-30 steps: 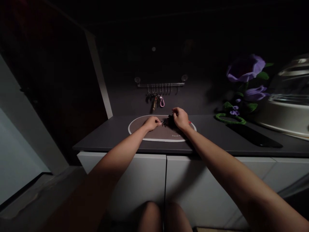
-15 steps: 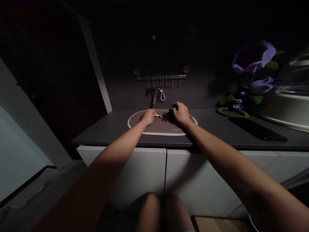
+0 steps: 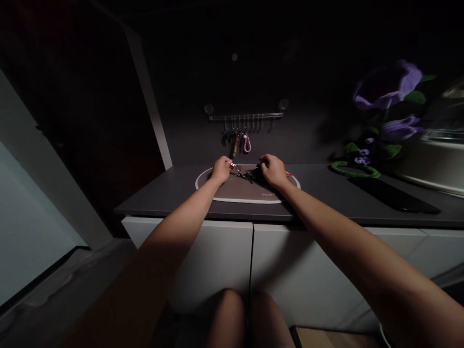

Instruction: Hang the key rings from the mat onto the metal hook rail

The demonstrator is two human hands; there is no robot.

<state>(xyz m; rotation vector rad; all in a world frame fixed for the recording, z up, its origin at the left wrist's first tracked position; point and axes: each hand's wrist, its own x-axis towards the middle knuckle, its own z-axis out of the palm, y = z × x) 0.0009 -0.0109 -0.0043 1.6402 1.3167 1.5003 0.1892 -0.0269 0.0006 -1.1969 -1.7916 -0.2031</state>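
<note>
My left hand (image 3: 222, 170) is closed over the left part of the oval mat (image 3: 235, 194), its fingers pinching the end of a bunch of keys (image 3: 245, 177). The bunch stretches right from the fingertips, its metal parts just above or on the mat; I cannot tell which. My right hand (image 3: 273, 170) is curled over the mat's right side, thumb and fingers drawn together. Dark small items show beside and under it, but its own grip is hidden. A bit of red (image 3: 288, 174) peeks out past this hand.
On the back wall a clear rail (image 3: 250, 116) with suction cups carries several hooks, with keys and a pink loop (image 3: 247, 143) hanging. To the right are purple flowers (image 3: 400, 128), a green ring (image 3: 353, 169), a black flat slab (image 3: 395, 194) and a pale rounded appliance (image 3: 438, 162).
My left hand has risen slightly, and the keys now slope down from its fingers toward the right. The right hand stays about where it was. The whole view has shifted a little.
</note>
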